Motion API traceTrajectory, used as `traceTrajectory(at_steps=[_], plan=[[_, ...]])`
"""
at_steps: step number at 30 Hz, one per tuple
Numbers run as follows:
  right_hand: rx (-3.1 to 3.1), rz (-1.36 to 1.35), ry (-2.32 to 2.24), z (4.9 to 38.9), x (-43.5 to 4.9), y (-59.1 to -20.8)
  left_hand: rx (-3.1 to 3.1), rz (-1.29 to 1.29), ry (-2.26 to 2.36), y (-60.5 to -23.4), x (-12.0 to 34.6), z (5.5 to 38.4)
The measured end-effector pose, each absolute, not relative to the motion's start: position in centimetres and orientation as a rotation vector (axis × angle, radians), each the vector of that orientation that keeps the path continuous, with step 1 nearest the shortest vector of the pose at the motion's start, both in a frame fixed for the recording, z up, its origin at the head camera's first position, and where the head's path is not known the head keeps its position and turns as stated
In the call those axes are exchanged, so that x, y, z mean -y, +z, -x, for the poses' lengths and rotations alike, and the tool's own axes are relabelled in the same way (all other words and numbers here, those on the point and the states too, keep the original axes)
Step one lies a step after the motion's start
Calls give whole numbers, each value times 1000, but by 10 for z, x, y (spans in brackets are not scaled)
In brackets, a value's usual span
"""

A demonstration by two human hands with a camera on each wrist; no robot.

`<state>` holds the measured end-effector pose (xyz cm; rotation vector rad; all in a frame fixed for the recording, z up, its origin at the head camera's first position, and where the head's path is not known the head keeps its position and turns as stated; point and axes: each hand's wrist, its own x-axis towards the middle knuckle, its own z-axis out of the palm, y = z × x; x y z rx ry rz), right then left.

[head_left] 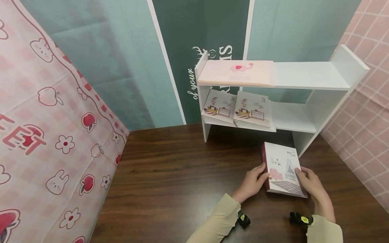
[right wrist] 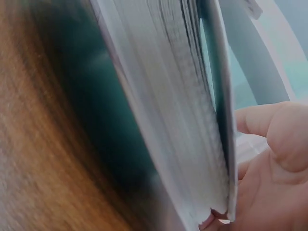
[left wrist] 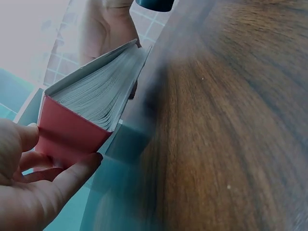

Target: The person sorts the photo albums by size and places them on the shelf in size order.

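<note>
A thick book (head_left: pixel 282 168) with a white illustrated cover and a red spine is held between both hands, close over the brown table (head_left: pixel 170 175). My left hand (head_left: pixel 250 182) holds the spine side; the left wrist view shows thumb and fingers against the red spine (left wrist: pixel 72 134). On the opposite side my right hand (head_left: pixel 313 184) grips the page edge, its thumb on the front cover. Loose pages (right wrist: pixel 168 110) show between the covers in the right wrist view, where the right hand's lower fingers are partly hidden behind the book.
Just behind the book stands a white two-tier shelf (head_left: pixel 328 111). Two white illustrated books (head_left: pixel 253 109) lean on its middle tier, and a pink elephant book (head_left: pixel 237 72) lies on top. A pink tiled curtain (head_left: pixel 358 135) borders the right, a printed pink cloth (head_left: pixel 63 121) the left.
</note>
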<state>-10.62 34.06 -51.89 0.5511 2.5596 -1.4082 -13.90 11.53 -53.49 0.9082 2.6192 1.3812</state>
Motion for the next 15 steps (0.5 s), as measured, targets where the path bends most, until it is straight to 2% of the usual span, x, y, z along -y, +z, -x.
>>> traceTrajectory(at_steps=[15], plan=[[-2708,-311,-1428,92,-338,-501,-2520,-1004,1505,-518,-106,144]])
